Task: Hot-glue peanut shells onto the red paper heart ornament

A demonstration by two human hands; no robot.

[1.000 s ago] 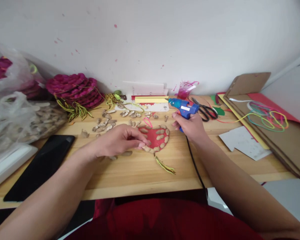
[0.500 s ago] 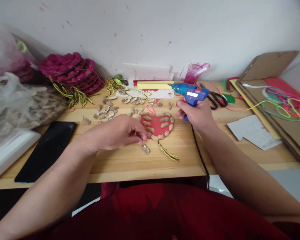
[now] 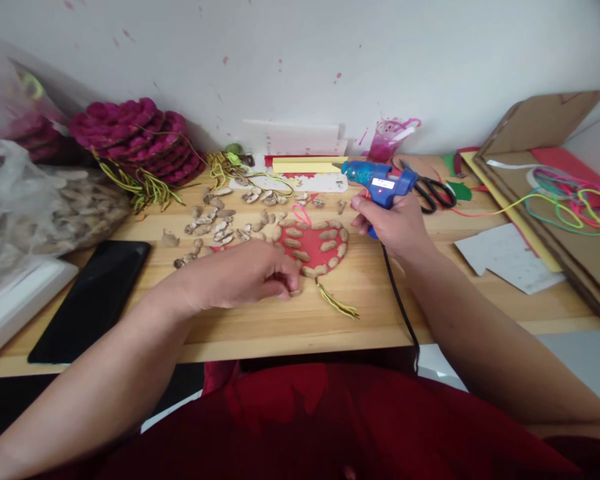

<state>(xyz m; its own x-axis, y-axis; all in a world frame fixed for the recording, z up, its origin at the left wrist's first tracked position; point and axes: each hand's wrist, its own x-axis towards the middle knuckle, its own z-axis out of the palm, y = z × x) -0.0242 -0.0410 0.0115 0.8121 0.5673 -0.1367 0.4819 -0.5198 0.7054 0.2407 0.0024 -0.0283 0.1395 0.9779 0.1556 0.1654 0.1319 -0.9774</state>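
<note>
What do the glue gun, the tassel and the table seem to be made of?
Glue gun: probably hard plastic, with smooth, slightly glossy blue surfaces. Tassel: likely yarn or thread, matte, since loose yellow-green and dark strands show. Table: wood or laminate, softly shiny, with pale grain bands.

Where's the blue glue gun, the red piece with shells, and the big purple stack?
Blue glue gun [image 3: 377,180], head view: its body.
Red piece [image 3: 312,243], head view: bare red middle.
Big purple stack [image 3: 136,141], head view: knobbly layers.
</note>
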